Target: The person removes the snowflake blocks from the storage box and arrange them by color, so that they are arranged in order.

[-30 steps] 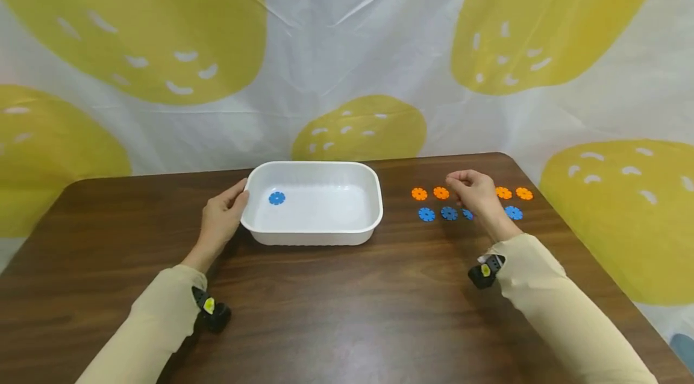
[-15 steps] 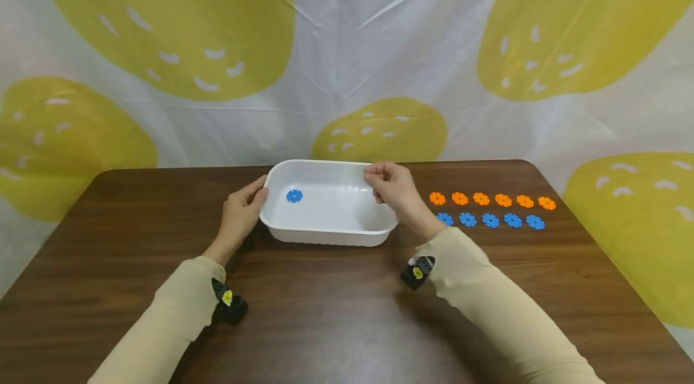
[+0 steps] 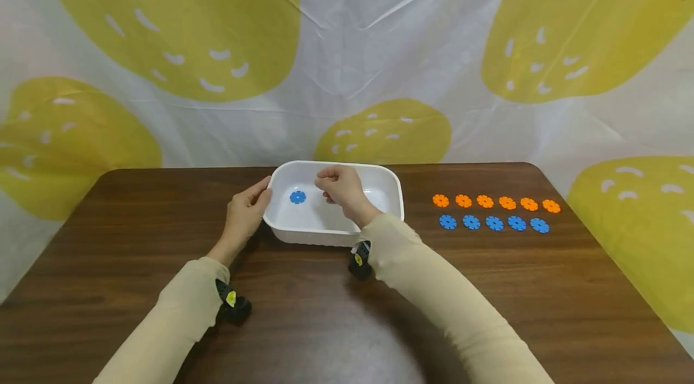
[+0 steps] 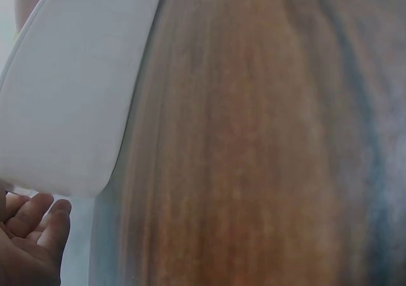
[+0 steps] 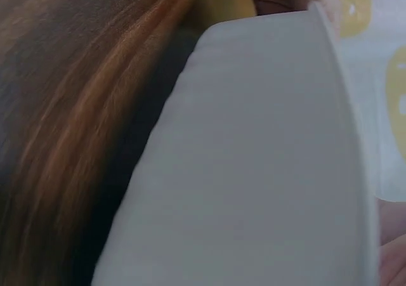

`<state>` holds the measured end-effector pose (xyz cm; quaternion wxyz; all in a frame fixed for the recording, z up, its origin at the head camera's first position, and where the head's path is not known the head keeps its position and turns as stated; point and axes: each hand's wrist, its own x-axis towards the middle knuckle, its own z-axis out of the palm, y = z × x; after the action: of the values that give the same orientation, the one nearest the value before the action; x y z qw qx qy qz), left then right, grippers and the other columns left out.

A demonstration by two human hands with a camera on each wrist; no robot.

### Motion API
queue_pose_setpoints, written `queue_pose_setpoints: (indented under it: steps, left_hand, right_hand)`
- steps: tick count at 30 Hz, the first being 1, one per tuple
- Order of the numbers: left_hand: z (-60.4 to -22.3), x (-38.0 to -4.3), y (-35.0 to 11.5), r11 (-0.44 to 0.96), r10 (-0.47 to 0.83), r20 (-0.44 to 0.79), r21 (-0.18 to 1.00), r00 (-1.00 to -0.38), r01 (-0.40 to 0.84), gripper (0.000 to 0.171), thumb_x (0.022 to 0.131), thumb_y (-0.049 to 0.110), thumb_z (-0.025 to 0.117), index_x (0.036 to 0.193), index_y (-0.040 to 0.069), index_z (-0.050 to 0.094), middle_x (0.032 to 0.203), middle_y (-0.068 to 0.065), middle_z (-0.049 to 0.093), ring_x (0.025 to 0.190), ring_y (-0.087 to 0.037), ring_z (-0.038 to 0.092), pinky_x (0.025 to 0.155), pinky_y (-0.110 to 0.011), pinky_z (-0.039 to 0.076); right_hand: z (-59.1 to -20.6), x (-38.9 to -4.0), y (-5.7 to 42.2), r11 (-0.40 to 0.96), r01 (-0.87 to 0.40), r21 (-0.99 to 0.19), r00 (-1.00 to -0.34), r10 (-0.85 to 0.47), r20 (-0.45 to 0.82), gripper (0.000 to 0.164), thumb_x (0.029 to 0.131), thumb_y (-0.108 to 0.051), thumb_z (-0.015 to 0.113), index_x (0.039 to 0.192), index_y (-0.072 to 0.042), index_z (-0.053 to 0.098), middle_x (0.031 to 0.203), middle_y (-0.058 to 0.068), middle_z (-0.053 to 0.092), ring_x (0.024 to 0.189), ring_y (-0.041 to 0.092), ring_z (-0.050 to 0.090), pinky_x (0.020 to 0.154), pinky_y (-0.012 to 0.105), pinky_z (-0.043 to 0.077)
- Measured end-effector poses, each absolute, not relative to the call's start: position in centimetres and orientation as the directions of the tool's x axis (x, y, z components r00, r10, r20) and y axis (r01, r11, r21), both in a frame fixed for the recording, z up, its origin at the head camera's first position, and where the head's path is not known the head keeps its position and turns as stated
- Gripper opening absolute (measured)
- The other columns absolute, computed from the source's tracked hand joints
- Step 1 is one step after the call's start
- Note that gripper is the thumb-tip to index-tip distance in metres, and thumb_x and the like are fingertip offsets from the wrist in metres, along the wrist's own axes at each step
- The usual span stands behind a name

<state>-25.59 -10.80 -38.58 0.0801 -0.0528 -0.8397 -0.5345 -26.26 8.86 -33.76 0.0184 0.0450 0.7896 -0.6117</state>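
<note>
A white rectangular plastic basin (image 3: 336, 238) stands on the table, with one blue notched disc (image 3: 297, 197) on its floor at the left. At its left end, my left hand (image 3: 244, 212) grips the rim, thumb on top. The basin's outer wall (image 4: 70, 89) fills the upper left of the left wrist view, with the left fingers beside it. Above the basin is my right hand (image 3: 343, 189), its fingertips drawn together; anything between them is hidden. The right wrist view mostly shows the basin's side (image 5: 247, 153).
Right of the basin lie two rows of notched discs: several orange discs (image 3: 485, 201) behind, several blue discs (image 3: 494, 223) in front. A white cloth with yellow fruit prints (image 3: 379, 131) hangs behind the brown wooden table (image 3: 303, 311).
My right hand has moved left from over the disc rows, past the basin's right rim, to above its middle. The left hand stays at the basin's left end. The head view has shifted slightly.
</note>
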Motion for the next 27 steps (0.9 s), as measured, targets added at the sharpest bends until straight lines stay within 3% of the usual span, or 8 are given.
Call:
queue_pose_setpoints:
  steps: [15,27]
  left_hand:
    - [-38.4,-25.2,-10.3,0.42,0.01,0.227,0.883,-0.974,0.21,0.038,0.096,0.019,0.054,0.132,0.007,0.055,0.13,-0.013,0.056,0.114,-0.027,0.058,0.092,-0.04,0.05]
    - [-38.4,-25.4,-10.3,0.419,0.025,0.22,0.883,-0.975,0.21,0.038,0.096,0.018,0.053,0.132,0.006,0.055,0.13,-0.012,0.056,0.115,-0.024,0.057,0.093,-0.04,0.05]
  right_hand:
    - [-35.8,-28.0,6.0,0.394,0.166,-0.904,-0.986,0.082,-0.145,0.024,0.08,0.003,0.067,0.102,0.009,0.063,0.055,-0.002,0.047,0.041,0.004,0.044,0.04,0.011,0.038]
    - [-36.0,-27.8,5.5,0.523,0.197,-0.829,-0.98,0.089,-0.176,0.026,0.078,0.0,0.07,0.104,0.004,0.062,0.052,-0.001,0.047,0.045,0.007,0.045,0.044,0.015,0.038]
